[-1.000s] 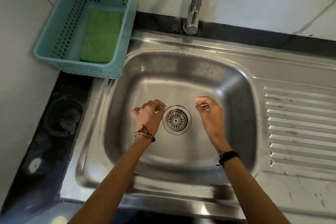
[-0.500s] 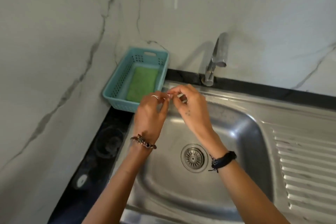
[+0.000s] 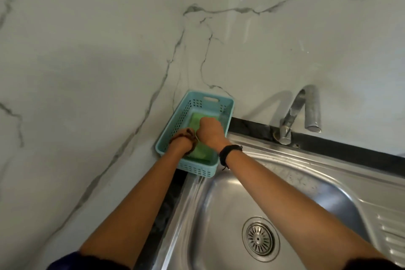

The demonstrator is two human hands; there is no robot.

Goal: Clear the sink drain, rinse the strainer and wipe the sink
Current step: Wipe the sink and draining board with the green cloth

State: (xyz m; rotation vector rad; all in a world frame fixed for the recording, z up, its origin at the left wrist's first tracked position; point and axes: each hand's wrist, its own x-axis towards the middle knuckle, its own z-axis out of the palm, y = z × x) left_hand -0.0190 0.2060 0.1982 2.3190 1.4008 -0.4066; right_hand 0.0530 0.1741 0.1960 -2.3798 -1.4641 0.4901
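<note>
The steel sink (image 3: pixel 291 161) fills the lower right, with the round strainer (image 3: pixel 260 238) seated in its drain. A green scrub pad (image 3: pixel 199 152) lies in the light-blue basket (image 3: pixel 198 170) at the sink's back left corner. Both my hands are inside that basket. My right hand (image 3: pixel 210 132) is curled into a fist on top of the pad. My left hand (image 3: pixel 182 140), with a bead bracelet at the wrist, sits beside it on the pad's left edge, and its fingers are hidden.
A chrome tap (image 3: pixel 291 120) stands behind the sink, its spout (image 3: pixel 313 114) with no water running. Marble wall panels close in at the back and left. A ribbed drainboard (image 3: pixel 392 232) lies to the right, and a dark counter strip (image 3: pixel 168 204) runs along the sink's left side.
Both hands have moved from above the basin, where their fingertips met, up and left into the basket onto the green pad. The view has tilted up toward the wall.
</note>
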